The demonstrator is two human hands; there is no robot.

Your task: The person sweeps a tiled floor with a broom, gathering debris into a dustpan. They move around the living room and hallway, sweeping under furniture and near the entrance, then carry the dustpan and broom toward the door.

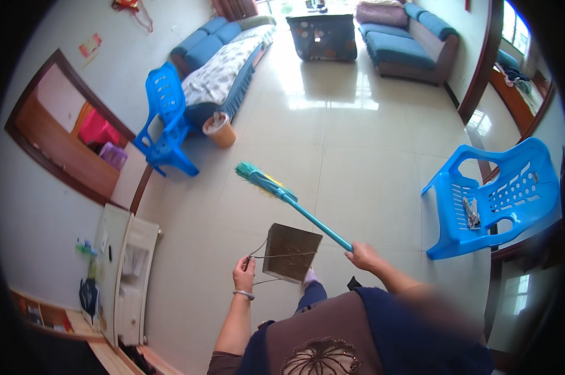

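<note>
My right hand point(364, 256) grips the end of a teal broom handle point(317, 222); the broom's green bristle head point(252, 174) points up and to the left, held off the tiled floor point(357, 156). My left hand point(244, 274) holds the thin wire handle of a brown metal dustpan point(292, 253), which hangs in front of my legs. A bracelet sits on my left wrist.
A blue plastic chair point(167, 119) stands at the left by a small orange bin point(220, 130) and a blue sofa point(223, 62). Another blue chair point(501, 197) stands at the right. A second sofa point(407, 47) and a covered table point(323, 37) lie far ahead. A white cabinet point(129, 269) is lower left.
</note>
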